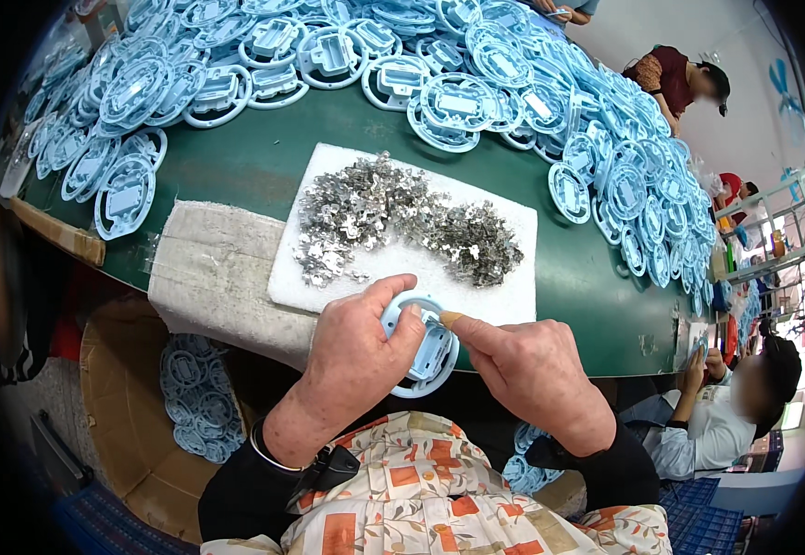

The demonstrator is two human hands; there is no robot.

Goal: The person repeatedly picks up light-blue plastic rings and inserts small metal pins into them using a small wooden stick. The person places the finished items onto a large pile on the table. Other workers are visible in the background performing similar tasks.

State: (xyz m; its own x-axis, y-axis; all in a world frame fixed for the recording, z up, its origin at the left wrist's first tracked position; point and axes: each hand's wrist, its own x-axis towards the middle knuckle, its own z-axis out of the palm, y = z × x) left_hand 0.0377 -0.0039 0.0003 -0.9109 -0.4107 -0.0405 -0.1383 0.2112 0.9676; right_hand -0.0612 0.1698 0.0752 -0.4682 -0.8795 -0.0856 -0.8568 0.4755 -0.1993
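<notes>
left hand is gripping a blue plastic ring part at the table edge while right hand is pinching probably a clip into it, huge blue pile still waiting

The scene is being lit evenly and brightly by diffuse light from overhead. Only soft, short shadows are being thrown under the pile of metal clips onto the white foam pad that carries them. Around that pad, the green tabletop is being rendered with a faint sheen but no hard glare. Beyond the pad, the heap of pale blue plastic rings is being shown sharp and slightly washed out. Far right of the pad, the wall is being overexposed near the frame's rim. Straight edges are being bent by the fisheye lens, and the corners are being cut off by black vignetting. The pad's centre is being kept in focus; the rim is being softened.
</notes>
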